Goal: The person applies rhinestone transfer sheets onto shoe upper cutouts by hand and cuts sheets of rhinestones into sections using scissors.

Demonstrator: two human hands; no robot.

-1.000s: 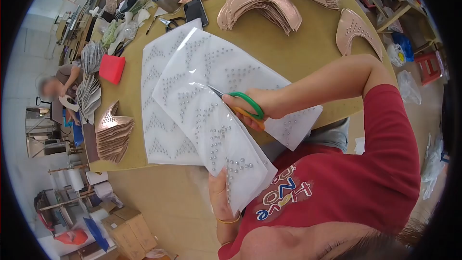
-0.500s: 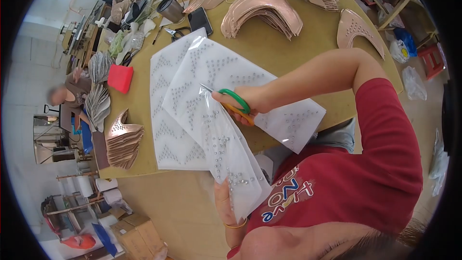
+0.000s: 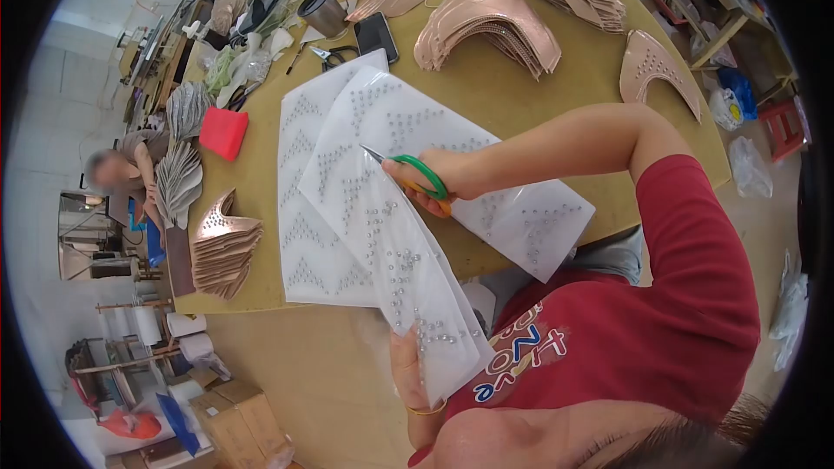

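Observation:
My right hand [image 3: 439, 178] is closed around scissors [image 3: 423, 175] with green and orange handles. Their blades point up and left, at the cut edge of translucent white sheets [image 3: 347, 148] dotted with rows of rhinestones. Below, my left hand [image 3: 407, 363] grips the lower end of the hanging strip of sheet [image 3: 415, 295], thumb on top and the other fingers hidden beneath. This strip droops past the table edge in front of my red shirt. A second sheet lies flat under the first, on its left.
Around the sheets on the table [image 3: 261, 139] are stacks of rose-gold pieces [image 3: 486, 26], a phone [image 3: 376, 37], a metal mug [image 3: 322, 13], black-handled scissors [image 3: 334, 56] and a red pouch [image 3: 223, 132]. A co-worker [image 3: 130, 165] is at the far left. Cardboard boxes [image 3: 239, 421] stand on the floor.
The scissors' handles look closer together, with the tips at nearly the same place on the sheet. My view has shifted slightly. At the far left, the co-worker's arm has lowered.

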